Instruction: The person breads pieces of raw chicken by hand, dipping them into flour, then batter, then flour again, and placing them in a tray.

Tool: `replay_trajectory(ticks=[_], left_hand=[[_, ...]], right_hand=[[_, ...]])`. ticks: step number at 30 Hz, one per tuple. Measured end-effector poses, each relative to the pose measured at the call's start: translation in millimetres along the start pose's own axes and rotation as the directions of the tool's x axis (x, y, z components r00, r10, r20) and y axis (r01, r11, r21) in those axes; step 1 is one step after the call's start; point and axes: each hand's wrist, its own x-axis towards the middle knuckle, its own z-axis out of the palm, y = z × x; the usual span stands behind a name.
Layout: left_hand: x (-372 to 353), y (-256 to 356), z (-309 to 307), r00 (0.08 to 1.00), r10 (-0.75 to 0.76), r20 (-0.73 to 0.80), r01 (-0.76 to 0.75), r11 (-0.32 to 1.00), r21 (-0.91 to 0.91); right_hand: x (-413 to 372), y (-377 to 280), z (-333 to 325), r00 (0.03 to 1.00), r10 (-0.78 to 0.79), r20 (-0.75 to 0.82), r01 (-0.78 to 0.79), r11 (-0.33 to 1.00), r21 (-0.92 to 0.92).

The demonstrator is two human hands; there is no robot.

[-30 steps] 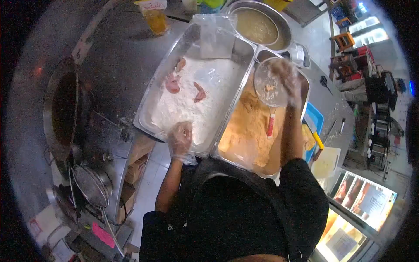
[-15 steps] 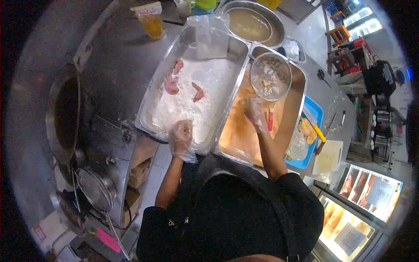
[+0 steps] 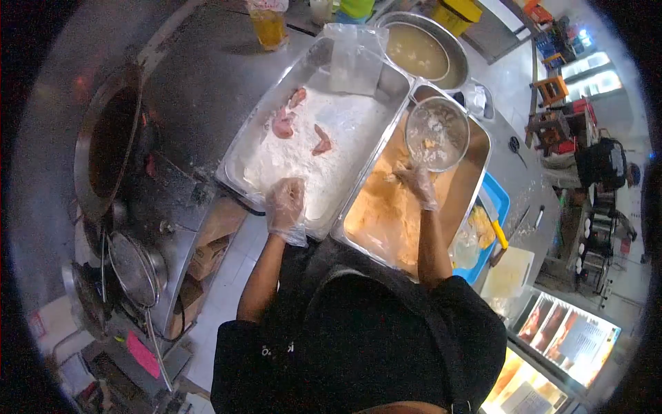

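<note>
My left hand, in a clear plastic glove, is held over the near left corner of a steel tray of white flour. Its fingers are curled closed, and anything inside them is hidden. Pieces of raw meat, one of them a reddish bent piece, lie on the flour. My right hand, gloved too, is over the second tray, which holds orange-tan powder. Its fingers stretch out to the left, somewhat apart, just below a round sieve with crumbs in it.
A steel bowl of cloudy liquid stands behind the trays. At right lie a blue tray, a yellow-handled knife and a cutting board. A large wok is at left. A clear plastic bag hangs inside the flour tray.
The camera view has shifted, so the trays appear slightly further right. My right hand's fingers have spread from a more closed shape. My left hand stays curled over the flour.
</note>
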Motion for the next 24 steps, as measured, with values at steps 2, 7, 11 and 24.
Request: replay_trajectory(ticks=[2,7,11,24], left_hand=[[0.6,-1.1,-2.2,1.000,0.021,-0.015,-0.020,1.000,0.019],[2.2,13.5,-6.0,0.998,-0.056,0.000,0.056,0.998,-0.018],[-0.8,0.5,3.0,0.999,-0.028,-0.034,0.027,0.999,-0.038],[-2.6,10.1,4.7,0.999,-0.030,-0.043,0.037,0.984,0.176]], right_hand=[[-2.9,-3.5,-3.6,0.995,0.044,-0.087,-0.029,0.987,0.161],[2.7,-2.2,-19.8,1.000,-0.025,0.019,0.021,0.985,0.170],[1.7,-6.2,-27.6,0.986,-0.003,-0.168,-0.019,0.991,-0.129],[241.3,-73.6,-148.5,0.734,-0.496,-0.464,0.231,0.824,-0.517]])
